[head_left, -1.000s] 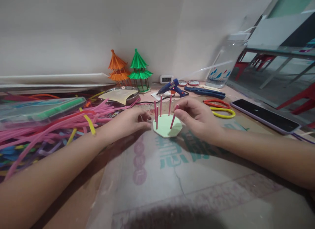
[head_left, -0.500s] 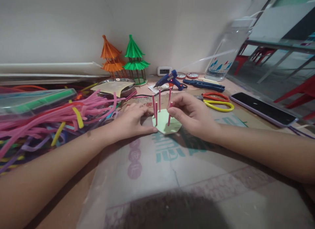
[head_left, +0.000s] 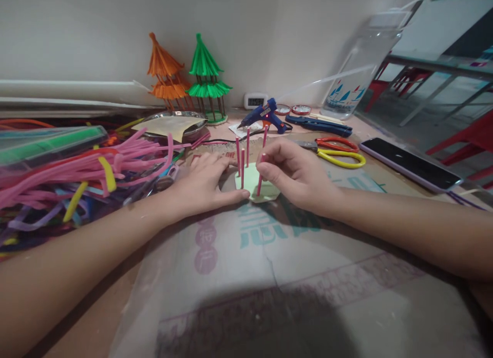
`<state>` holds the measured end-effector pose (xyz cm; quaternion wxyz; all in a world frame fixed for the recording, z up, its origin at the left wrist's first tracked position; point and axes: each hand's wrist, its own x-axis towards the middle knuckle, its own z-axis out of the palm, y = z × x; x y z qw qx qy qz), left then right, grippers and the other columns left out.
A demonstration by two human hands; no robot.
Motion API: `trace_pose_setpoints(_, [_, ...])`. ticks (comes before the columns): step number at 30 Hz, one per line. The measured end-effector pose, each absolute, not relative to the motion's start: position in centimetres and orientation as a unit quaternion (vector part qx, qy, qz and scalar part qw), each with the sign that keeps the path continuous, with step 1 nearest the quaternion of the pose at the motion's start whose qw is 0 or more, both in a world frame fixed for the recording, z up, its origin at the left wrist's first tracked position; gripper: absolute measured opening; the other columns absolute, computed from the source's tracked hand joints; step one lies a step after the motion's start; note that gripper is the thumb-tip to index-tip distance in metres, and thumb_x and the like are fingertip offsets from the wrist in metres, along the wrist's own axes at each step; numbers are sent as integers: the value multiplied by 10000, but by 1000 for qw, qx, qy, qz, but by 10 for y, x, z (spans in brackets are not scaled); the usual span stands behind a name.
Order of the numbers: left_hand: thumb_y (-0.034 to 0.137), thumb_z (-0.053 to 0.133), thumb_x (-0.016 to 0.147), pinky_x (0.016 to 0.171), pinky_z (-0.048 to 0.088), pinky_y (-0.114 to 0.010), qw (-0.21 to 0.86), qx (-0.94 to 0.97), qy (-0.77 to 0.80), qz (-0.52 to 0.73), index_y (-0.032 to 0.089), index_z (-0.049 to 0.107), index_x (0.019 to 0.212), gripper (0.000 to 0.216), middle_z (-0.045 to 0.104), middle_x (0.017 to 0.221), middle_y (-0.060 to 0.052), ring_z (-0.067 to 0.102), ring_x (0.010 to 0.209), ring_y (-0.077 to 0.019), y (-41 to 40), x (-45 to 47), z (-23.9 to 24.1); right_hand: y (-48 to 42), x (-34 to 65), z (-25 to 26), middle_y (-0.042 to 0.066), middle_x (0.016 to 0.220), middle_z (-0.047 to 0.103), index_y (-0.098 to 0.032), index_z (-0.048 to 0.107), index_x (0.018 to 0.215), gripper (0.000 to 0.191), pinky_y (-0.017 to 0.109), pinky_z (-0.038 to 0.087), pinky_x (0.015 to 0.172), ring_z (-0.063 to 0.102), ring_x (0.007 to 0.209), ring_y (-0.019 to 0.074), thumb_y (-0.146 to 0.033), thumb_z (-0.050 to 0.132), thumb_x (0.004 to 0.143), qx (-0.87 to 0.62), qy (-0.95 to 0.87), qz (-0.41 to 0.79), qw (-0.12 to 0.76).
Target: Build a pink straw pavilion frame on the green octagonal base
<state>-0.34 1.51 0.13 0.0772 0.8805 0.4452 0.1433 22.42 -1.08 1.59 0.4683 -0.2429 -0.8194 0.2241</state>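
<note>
A pale green many-sided base (head_left: pixel 251 179) lies on the cardboard, with several thin pink sticks (head_left: pixel 242 168) standing up from it. My right hand (head_left: pixel 298 170) pinches the front pink stick (head_left: pixel 260 179) between thumb and forefinger. That stick leans slightly, its lower end at the base. My left hand (head_left: pixel 206 181) lies flat and spread at the base's left side. Its thumb tip touches the base's front left edge, and the forefinger reaches behind the left sticks.
Pink pipe cleaners (head_left: pixel 127 165) heap at left. Behind stand orange (head_left: pixel 165 73) and green (head_left: pixel 208 73) pagoda models, a blue glue gun (head_left: pixel 265 115) and a timer (head_left: pixel 256 100). Scissors (head_left: pixel 341 156), a blue cutter (head_left: pixel 319 125), a phone (head_left: pixel 410 163) and a bottle (head_left: pixel 352 75) are at right.
The camera view has shifted slightly. The stick in my right hand now tilts more, its top toward the right. My left thumb reaches a little farther along the base's front edge.
</note>
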Motion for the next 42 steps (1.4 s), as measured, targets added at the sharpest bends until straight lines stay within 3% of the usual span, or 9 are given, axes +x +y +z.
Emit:
trace_pose_setpoints(5, [733, 583, 835, 1020, 440, -593, 77, 874, 460, 136, 179, 593, 1366, 768, 575, 1277, -174, 517, 1213, -420, 11, 2, 0, -11, 224, 16, -24, 799, 552, -202, 528, 954, 128, 230, 414, 597, 509, 680, 97, -291, 582, 1028, -235, -826, 220, 463])
trace_pose_setpoints(11, [696, 571, 858, 1124, 389, -597, 96, 880, 443, 140, 169, 569, 1411, 764, 507, 1433, -189, 460, 1340, -422, 11, 3, -3, -11, 224, 15, -24, 803, 559, -204, 528, 955, 101, 228, 416, 599, 513, 681, 98, -257, 586, 1018, -237, -828, 213, 461])
trace_pose_setpoints(42, [687, 581, 858, 1125, 374, -614, 96, 879, 444, 144, 186, 575, 1393, 733, 519, 1411, -180, 476, 1325, -432, 9, 3, -2, -10, 226, 13, -19, 795, 599, -201, 554, 937, 95, 240, 422, 623, 537, 677, 107, -247, 583, 1015, -227, -851, 158, 447])
